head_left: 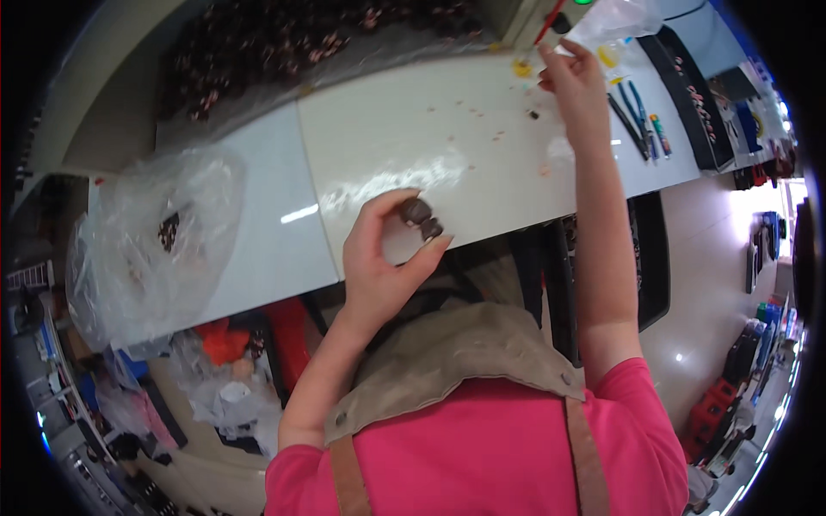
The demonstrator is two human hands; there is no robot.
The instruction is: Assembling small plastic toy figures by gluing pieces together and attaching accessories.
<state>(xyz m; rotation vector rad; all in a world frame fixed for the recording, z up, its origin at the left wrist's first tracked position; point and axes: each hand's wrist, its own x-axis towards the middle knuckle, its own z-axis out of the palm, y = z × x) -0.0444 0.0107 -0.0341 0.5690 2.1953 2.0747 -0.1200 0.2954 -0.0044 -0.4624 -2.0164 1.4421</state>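
My left hand (383,262) is closed around a small dark brown figure (416,211), two rounded lumps joined together, pinched between thumb and fingers above the near edge of the table. Farther off at the right, my right hand (575,82) reaches over the table with bent fingers. Its fingertips meet a thin red stick (548,24), which slants down toward a small yellow container (521,67). The stick's lower end is hard to make out. A tiny dark piece (534,114) lies on the white table (387,129) just left of my right wrist.
Pliers (637,107), a black pen-like tool (627,125) and a green tube (660,135) lie right of my right forearm, beside a long black box (688,99). A clear plastic bag (163,241) covers the table's left end. Many dark pieces (310,43) fill the back.
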